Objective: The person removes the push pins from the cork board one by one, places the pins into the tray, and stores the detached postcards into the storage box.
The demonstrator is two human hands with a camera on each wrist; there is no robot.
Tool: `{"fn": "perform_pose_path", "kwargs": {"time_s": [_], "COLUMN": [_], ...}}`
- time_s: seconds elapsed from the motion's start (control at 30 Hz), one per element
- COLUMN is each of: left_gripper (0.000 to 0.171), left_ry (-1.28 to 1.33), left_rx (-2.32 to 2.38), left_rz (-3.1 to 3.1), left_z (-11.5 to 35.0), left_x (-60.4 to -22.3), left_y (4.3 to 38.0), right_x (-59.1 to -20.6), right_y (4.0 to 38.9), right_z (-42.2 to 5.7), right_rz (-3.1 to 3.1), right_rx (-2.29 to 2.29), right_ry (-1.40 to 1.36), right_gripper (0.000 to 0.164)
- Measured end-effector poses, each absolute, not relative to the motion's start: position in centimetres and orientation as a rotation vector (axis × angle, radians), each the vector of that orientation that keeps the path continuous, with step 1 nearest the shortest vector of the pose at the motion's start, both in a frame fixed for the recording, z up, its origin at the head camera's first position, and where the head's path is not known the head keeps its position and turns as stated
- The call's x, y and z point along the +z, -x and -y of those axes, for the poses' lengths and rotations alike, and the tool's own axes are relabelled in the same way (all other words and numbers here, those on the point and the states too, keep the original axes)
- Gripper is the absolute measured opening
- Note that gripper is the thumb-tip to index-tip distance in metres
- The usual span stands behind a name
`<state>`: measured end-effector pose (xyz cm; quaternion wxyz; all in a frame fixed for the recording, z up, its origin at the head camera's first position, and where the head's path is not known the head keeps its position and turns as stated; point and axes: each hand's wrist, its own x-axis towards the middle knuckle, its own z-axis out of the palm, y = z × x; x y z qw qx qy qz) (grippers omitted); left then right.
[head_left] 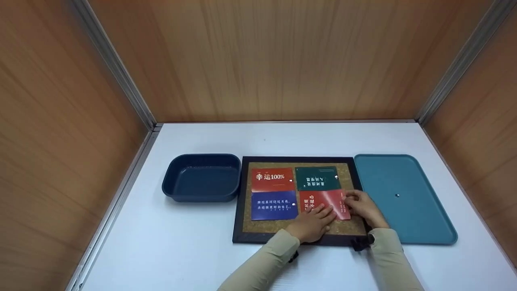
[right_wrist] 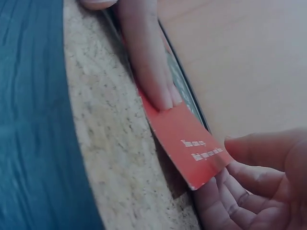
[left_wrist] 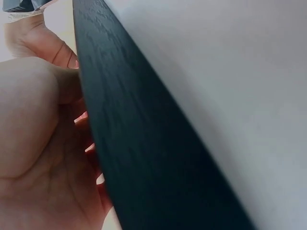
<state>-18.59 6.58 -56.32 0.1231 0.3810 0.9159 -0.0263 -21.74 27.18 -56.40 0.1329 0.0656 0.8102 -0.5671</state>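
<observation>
A glossy red card (head_left: pixel 327 198) with white lettering lies on the lower right of a dark-framed cork board (head_left: pixel 274 227). My left hand (head_left: pixel 313 223) rests over the board's near edge, its outstretched fingers pressing the middle of this card. At the card's right end, my right hand (head_left: pixel 365 208) pinches the edge; the right wrist view shows its thumb (right_wrist: pixel 261 149) at one corner and that end raised off the cork. Another red card (head_left: pixel 270 186), a green card (head_left: pixel 315 184) and a blue card (head_left: pixel 272 210) lie beside it, each with a small shiny pin at its right side.
A deep dark-blue bin (head_left: pixel 202 199) stands left of the board. To its right lies a flat teal tray (head_left: pixel 404 218) bearing one tiny shiny pin (head_left: pixel 397 195). The white table (head_left: pixel 177 246) is bounded by wood-grain walls at the back and sides.
</observation>
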Motion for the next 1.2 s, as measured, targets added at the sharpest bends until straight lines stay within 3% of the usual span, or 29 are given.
{"fn": "perform_pose_path", "kwargs": {"time_s": [0.47, 0.93, 1.2], "left_gripper": [0.051, 0.051, 0.052], "left_ry": [-1.113, -1.153, -1.115], "left_rx": [-0.024, 0.331, 0.636], "left_rz": [-2.649, -2.563, -2.578], "left_z": [-6.6, -5.4, -3.1], "left_x": [-56.1, -56.1, -53.9], "left_y": [18.7, 19.9, 21.2], "right_x": [-56.9, -57.1, -57.1], "right_y": [21.7, 21.8, 21.9], "right_z": [-27.1, -27.1, -27.1], "right_rz": [-2.440, -2.403, -2.357], "right_rx": [-1.569, -1.567, -1.618], "right_ry": [-0.240, -0.265, -0.242], "right_gripper": [0.029, 0.034, 0.035]}}
